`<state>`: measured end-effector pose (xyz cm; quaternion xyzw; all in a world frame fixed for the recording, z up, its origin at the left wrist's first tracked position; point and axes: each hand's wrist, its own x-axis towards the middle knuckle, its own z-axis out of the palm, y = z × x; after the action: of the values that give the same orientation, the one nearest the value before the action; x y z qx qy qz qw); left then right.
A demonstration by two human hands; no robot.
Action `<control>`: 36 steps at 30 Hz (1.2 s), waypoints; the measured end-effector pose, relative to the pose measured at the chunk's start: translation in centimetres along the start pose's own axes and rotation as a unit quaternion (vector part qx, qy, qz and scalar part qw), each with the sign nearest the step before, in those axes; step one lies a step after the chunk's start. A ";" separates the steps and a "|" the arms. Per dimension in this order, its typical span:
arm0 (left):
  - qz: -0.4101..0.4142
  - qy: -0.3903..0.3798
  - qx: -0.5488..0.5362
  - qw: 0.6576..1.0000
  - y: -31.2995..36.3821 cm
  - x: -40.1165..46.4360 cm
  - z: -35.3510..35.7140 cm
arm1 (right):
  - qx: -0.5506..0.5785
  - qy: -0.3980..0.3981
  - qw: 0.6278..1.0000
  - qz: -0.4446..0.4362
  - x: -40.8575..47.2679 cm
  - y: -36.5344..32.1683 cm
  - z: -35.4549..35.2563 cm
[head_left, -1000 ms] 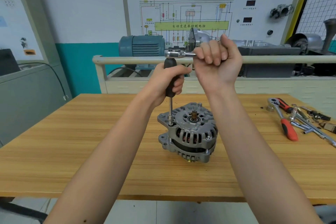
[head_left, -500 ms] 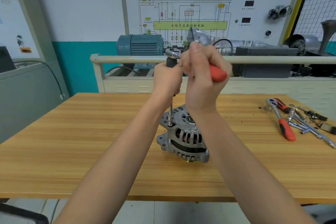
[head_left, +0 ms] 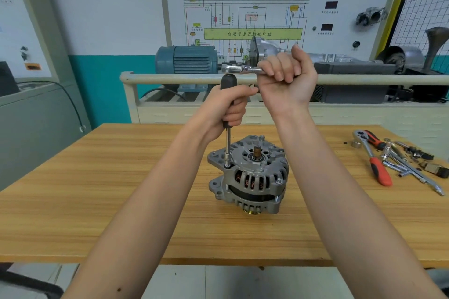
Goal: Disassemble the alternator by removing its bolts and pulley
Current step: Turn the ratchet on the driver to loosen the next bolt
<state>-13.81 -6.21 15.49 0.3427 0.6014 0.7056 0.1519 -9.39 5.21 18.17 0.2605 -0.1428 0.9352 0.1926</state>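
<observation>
Head view: wooden table [head_left: 73,201], alternator [head_left: 249,175] upright at centre. Left hand [head_left: 227,107] wrapped round black driver handle [head_left: 228,85], shaft down on a bolt at housing's left edge. Right hand [head_left: 286,80] fisted on ratchet [head_left: 240,69] above. Spare tools [head_left: 388,160] far right. Behind: rail [head_left: 170,78], blue motor [head_left: 187,59], wiring-diagram board [head_left: 245,17].

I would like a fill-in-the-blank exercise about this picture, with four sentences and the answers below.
1. The left hand grips the black handle of the upright ____.
2. The right hand grips the ____ fitted on top of that handle.
3. The alternator stands on a ____ table.
4. The spare ratchet on the table lies to the ____ of the alternator.

Answers: extension bar; ratchet; wooden; right
</observation>
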 end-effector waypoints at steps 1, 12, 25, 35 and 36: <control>0.000 0.008 -0.003 1.000 -0.1 0.0 0.0 | -0.001 0.003 1.000 -0.003 0.0 0.1 0.0; 0.050 0.211 0.044 0.975 -0.3 0.2 1.9 | -0.399 -0.118 0.846 -0.333 -5.3 5.4 1.6; 0.039 0.092 0.014 0.995 0.3 -0.1 0.0 | -0.014 -0.018 1.000 -0.008 -0.6 0.3 0.1; 0.040 0.138 0.022 0.989 -0.2 0.2 0.7 | -0.209 -0.066 0.962 -0.164 -3.1 2.5 0.8; 0.042 0.156 0.030 0.986 -0.2 0.2 0.8 | -0.270 -0.081 0.933 -0.224 -3.8 3.4 0.9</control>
<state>-13.43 -5.48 15.40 0.2582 0.6232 0.7381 0.0161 -7.48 0.74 16.26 0.2990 -0.3429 0.7697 0.4479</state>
